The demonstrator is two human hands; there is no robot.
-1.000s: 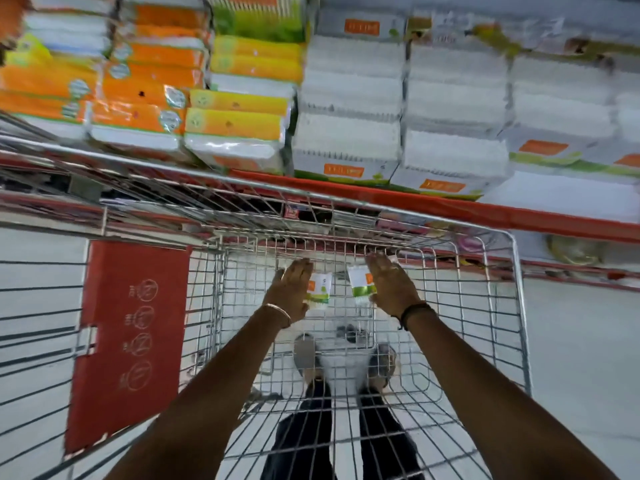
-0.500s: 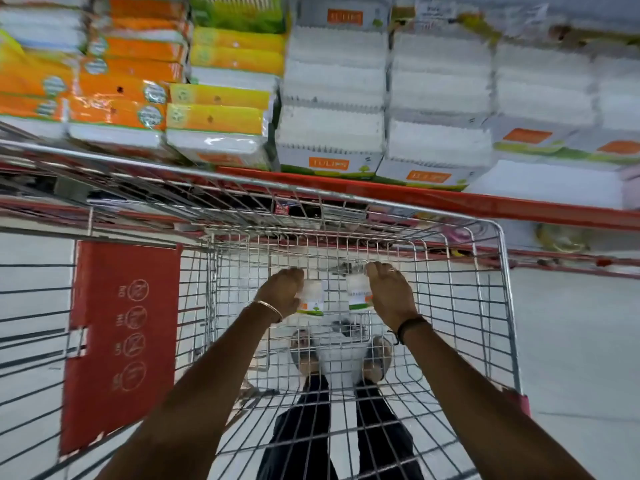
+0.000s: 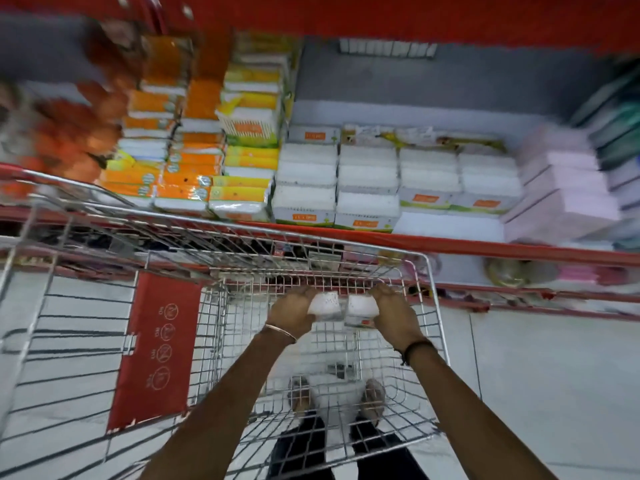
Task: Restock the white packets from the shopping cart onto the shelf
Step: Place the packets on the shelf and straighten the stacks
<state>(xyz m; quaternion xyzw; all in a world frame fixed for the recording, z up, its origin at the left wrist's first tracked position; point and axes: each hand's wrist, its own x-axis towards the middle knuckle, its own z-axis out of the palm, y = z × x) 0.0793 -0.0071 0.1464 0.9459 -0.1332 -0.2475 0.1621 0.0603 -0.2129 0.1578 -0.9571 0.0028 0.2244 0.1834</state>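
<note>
Hands low inside shopping cart: left hand closed on 1 white packet, right hand closed on another white packet, side by side. Shelf lies up and ahead, past cart rim; bare spot sits right of hands, nearer right hand.

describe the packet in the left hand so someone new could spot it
Start at the wire cart below the red-edged shelf. Two hands reach into its far end, each gripping a white packet. The left hand, with a thin metal bangle, holds the left packet; the right packet shows an orange mark.
</note>
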